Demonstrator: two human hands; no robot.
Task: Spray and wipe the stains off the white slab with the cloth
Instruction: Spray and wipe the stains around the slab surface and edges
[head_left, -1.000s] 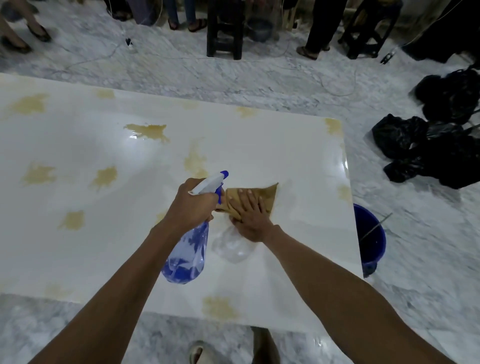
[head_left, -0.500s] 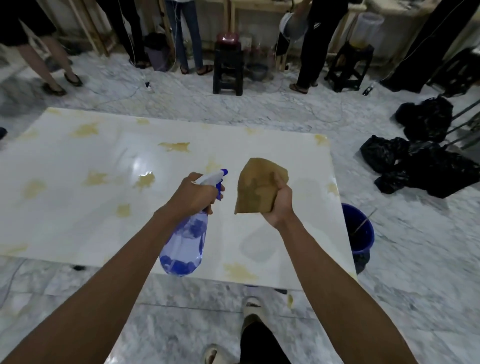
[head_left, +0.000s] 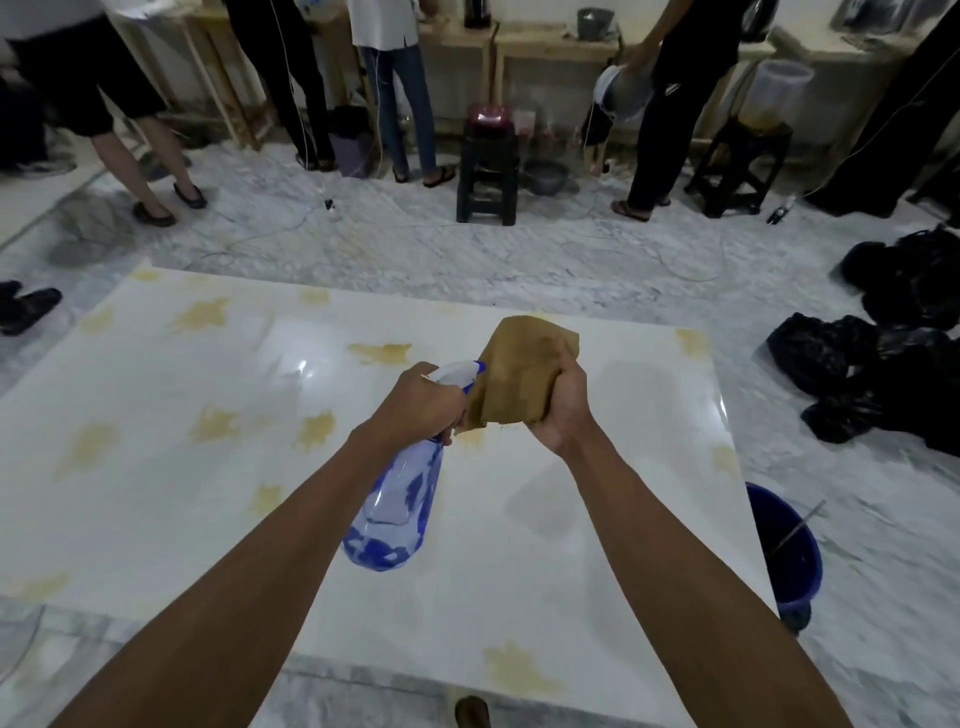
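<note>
Many yellow stains (head_left: 208, 422) remain across the left and middle of the white slab (head_left: 156, 493), which lies low over the marble floor (head_left: 571, 270). The left hand (head_left: 423, 400) grips the neck of the spray bottle (head_left: 397, 504), held in the air above the slab. The bottle's long axis runs from its blue-tinted base, nearest the camera, up and away to the white nozzle (head_left: 457, 370), which points forward and right, straight at the cloth (head_left: 519, 376). The right hand (head_left: 563, 402) clutches that brown cloth in a bunch, lifted clear of the slab and just beside the nozzle.

The likely slip: a squeeze now would wet the cloth, or the right hand, rather than a stain. The cloth looks heavily soiled, so wiping with it may smear brown across clean areas. A blue bucket (head_left: 789, 556) sits at the slab's right edge, within reach of an elbow.
</note>
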